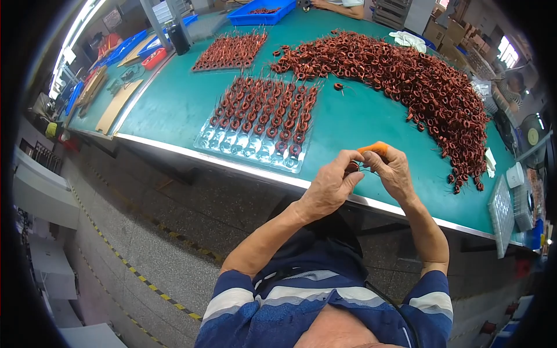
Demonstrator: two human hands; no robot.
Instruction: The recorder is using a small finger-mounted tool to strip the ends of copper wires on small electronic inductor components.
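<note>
Just above the table's near edge, both my hands are close together around one small dark red wire-wound ring coil (352, 167). My left hand (331, 184) pinches the coil between thumb and fingers, which partly hide it. My right hand (391, 169) is closed at the coil's thin wire leads (364, 167). A bright orange piece (374, 147) lies along its forefinger; whether it is a finger cover or a tool handle I cannot tell. Left of my hands, a clear plastic tray (249, 146) holds rows of similar coils, with bare pockets in its nearest rows.
A large curved heap of coils (400, 75) covers the right and far table (168, 110). One loose coil (338, 86) lies apart from it. Behind the near tray sits another filled tray (229, 51), then a blue bin (261, 13). A person's arm (342, 7) rests at the far edge.
</note>
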